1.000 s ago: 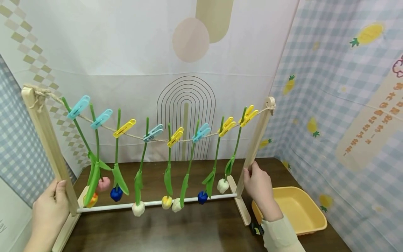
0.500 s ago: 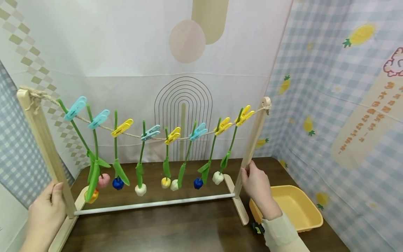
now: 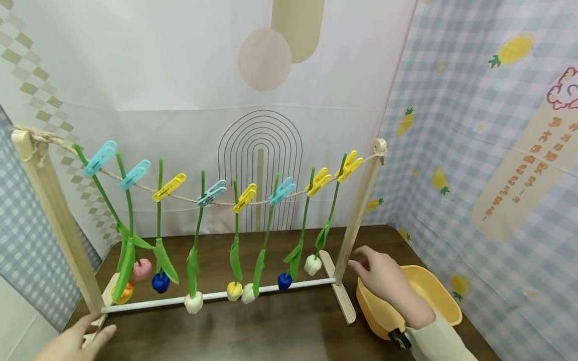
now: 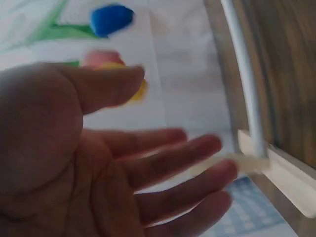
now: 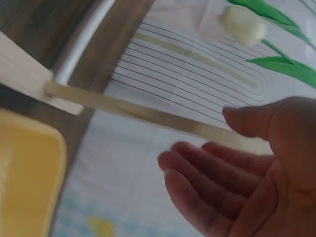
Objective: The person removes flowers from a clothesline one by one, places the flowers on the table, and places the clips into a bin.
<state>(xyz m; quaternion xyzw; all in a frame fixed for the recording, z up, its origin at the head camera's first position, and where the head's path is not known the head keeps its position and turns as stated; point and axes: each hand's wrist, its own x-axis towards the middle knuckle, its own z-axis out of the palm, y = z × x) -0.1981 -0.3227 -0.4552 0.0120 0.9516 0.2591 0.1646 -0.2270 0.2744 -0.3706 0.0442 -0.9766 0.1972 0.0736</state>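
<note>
A wooden rack stands on the dark table, with a left post [image 3: 49, 210] and a right post [image 3: 358, 210]. A string [image 3: 217, 202] runs between the posts. Blue and yellow clothespins [image 3: 168, 186] on it hold several toy tulips head down. My left hand [image 3: 77, 341] lies open by the rack's left foot [image 4: 286, 177] and grips nothing. In the left wrist view my left hand [image 4: 168, 148] shows a bare palm beside the white rod [image 4: 244, 84]. My right hand [image 3: 377, 271] hovers open just right of the right post [image 5: 148, 116], fingers spread [image 5: 197, 163], above the yellow tray [image 3: 433, 296].
White [image 3: 312, 264], blue [image 3: 284, 281], yellow and pink buds hang near the white rod [image 3: 217, 296]. Patterned cloth walls close in behind and on the right. The table's front edge lies close below. The yellow tray [image 5: 24, 177] sits against the rack's right foot.
Both hands have let go of the posts. The left hand dropped to the table by the left foot, and the right hand drew back over the tray. The tulips swing slightly.
</note>
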